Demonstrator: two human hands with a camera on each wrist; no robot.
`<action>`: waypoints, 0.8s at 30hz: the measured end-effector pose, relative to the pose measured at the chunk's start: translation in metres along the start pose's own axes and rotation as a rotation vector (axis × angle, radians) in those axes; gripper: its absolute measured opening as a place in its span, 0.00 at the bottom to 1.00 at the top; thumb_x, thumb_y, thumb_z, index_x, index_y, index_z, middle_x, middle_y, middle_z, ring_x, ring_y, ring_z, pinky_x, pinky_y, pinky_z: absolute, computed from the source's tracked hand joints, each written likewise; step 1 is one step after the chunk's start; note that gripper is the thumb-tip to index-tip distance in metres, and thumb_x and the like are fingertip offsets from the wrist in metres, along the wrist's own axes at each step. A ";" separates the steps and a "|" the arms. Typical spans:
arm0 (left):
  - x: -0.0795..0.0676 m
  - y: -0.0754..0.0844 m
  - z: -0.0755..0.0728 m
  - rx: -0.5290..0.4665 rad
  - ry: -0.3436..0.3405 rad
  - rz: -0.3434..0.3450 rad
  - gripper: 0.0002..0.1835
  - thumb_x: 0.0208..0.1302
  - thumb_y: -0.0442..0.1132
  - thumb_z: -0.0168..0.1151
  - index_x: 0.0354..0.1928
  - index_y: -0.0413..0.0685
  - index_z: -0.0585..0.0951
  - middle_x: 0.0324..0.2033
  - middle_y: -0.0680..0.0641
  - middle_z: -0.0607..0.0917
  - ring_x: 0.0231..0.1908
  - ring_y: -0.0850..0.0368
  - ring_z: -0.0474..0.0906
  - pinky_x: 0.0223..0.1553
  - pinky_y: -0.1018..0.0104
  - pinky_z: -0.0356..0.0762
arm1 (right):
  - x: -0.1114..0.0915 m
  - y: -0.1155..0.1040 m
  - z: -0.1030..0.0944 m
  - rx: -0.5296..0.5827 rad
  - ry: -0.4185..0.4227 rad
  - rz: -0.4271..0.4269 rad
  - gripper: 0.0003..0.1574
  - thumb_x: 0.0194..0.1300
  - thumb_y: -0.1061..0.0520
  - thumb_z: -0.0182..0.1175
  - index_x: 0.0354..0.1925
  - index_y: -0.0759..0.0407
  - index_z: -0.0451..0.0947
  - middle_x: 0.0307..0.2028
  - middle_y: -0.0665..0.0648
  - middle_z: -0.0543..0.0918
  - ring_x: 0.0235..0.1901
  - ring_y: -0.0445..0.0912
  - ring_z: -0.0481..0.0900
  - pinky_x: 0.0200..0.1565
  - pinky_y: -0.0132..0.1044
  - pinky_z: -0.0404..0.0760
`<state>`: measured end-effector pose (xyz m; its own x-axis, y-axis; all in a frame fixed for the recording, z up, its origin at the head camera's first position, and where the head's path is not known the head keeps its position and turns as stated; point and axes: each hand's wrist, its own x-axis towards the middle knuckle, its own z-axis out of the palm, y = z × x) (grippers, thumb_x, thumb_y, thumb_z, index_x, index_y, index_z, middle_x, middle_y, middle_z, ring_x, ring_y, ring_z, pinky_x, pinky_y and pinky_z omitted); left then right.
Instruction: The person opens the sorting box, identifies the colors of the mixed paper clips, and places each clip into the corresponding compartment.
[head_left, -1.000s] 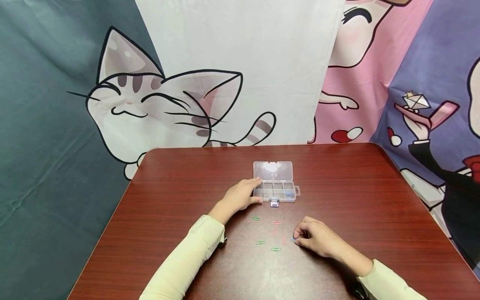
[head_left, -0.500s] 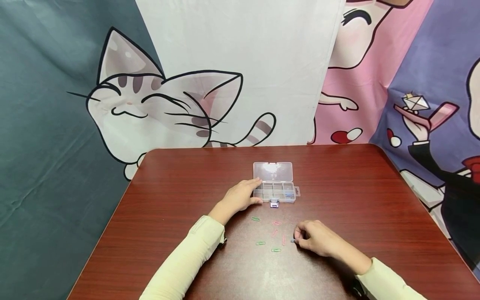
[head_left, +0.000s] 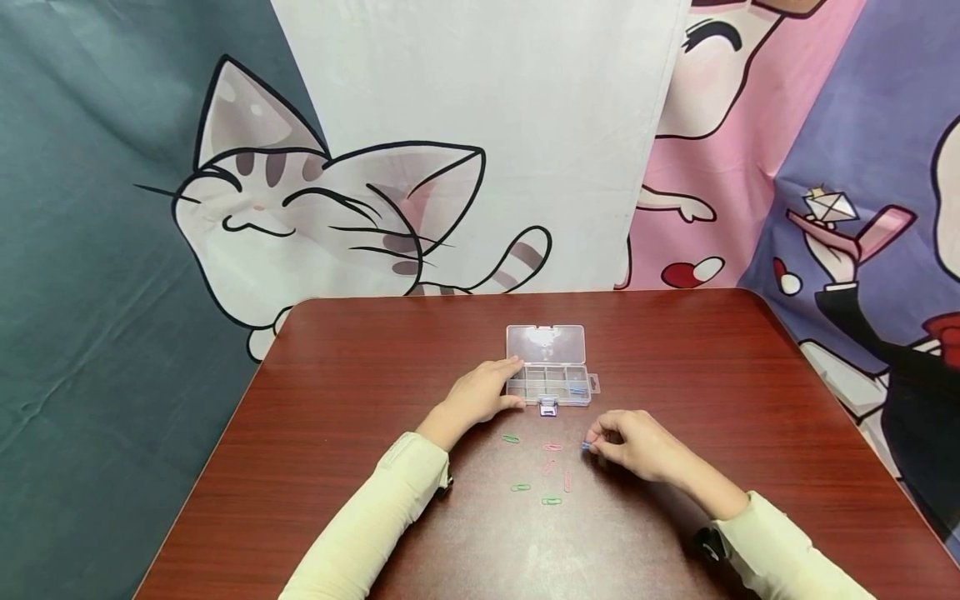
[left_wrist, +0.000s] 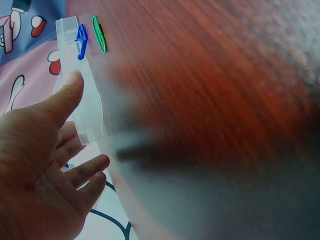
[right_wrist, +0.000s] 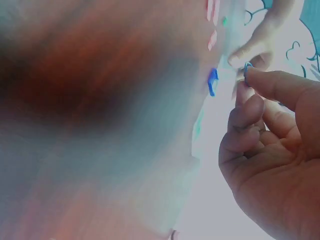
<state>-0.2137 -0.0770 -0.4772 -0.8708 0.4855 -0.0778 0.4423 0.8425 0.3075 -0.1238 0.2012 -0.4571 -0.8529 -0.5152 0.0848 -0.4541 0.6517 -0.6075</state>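
Pinching a blue clip (head_left: pixel 586 445) in your right hand's (head_left: pixel 641 446) fingertips, you've got it just short of the clear box (head_left: pixel 533 395), whose left end your left hand (head_left: pixel 480 393) grips. Tiny hold though, so a slack squeeze could drop it by the pink clips (head_left: pixel 552 447); a left-hand twitch might skid the box.

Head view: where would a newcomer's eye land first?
Probably the grey-striped white cartoon cat on the cloth backdrop, upper left behind the reddish-brown table. Next is the open clear plastic compartment box on the table's far half, touched by the left hand. Then comes the right hand pinching a blue paper clip right of pink paper clips and green paper clips.
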 end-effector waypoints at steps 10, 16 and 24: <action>0.000 0.000 0.001 0.014 -0.004 -0.005 0.41 0.64 0.61 0.65 0.77 0.59 0.66 0.76 0.57 0.65 0.74 0.52 0.63 0.69 0.54 0.69 | 0.025 0.011 -0.008 -0.016 0.079 0.025 0.07 0.62 0.65 0.67 0.31 0.52 0.83 0.26 0.40 0.77 0.27 0.33 0.71 0.33 0.31 0.75; 0.000 0.000 0.001 0.020 -0.006 -0.008 0.41 0.64 0.61 0.65 0.77 0.59 0.66 0.76 0.57 0.65 0.74 0.53 0.62 0.69 0.54 0.69 | 0.039 0.017 -0.010 -0.012 0.108 0.062 0.07 0.62 0.64 0.67 0.31 0.53 0.82 0.26 0.43 0.78 0.28 0.37 0.72 0.33 0.32 0.74; 0.000 0.000 0.000 0.015 -0.012 -0.011 0.41 0.65 0.61 0.65 0.77 0.59 0.66 0.76 0.57 0.64 0.74 0.53 0.62 0.69 0.54 0.69 | 0.055 0.028 -0.012 0.014 0.138 0.081 0.04 0.62 0.63 0.68 0.32 0.56 0.82 0.26 0.46 0.79 0.28 0.39 0.73 0.33 0.34 0.74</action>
<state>-0.2139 -0.0768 -0.4770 -0.8731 0.4787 -0.0925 0.4358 0.8513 0.2921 -0.1859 0.1976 -0.4599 -0.9143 -0.3794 0.1420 -0.3795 0.6794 -0.6280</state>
